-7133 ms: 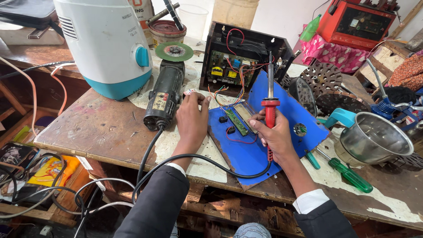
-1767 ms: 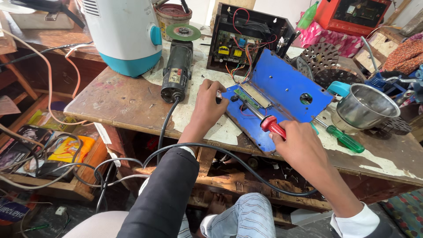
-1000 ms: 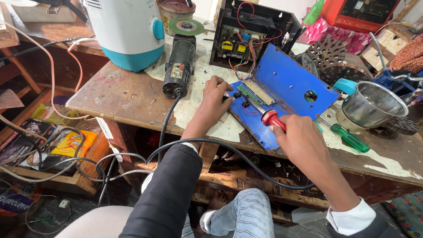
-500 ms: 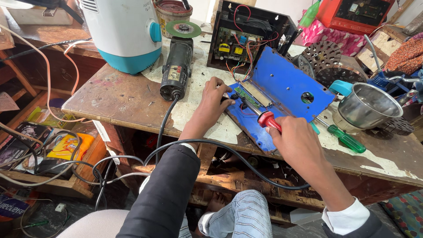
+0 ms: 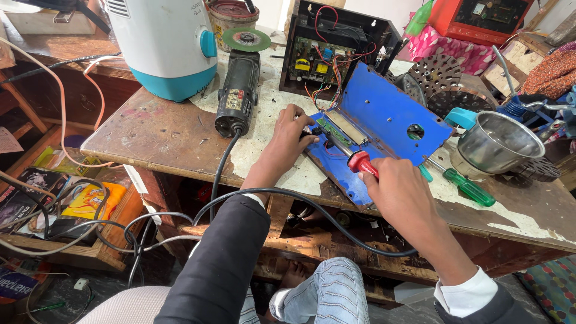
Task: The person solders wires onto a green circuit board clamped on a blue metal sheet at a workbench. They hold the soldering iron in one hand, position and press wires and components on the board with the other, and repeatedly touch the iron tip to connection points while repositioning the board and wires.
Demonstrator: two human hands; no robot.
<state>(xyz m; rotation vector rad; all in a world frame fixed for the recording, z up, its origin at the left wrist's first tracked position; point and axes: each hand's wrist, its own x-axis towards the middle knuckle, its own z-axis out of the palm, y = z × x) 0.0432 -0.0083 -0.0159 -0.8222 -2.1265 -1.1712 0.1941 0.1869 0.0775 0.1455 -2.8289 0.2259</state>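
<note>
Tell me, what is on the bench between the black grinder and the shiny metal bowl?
In the head view, between the grinder and the bowl lies the blue panel, with the left hand on it.

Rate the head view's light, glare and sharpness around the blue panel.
Head view: soft, even daylight, weak shadows; blue panel, soldering iron and both hands, left and right, sharp; mild glare on steel bowl; wide-angle bending at edges.

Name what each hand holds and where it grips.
Right hand grips a soldering iron by its red handle. Left hand holds nothing, fingertips pressing on the blue panel.
</note>
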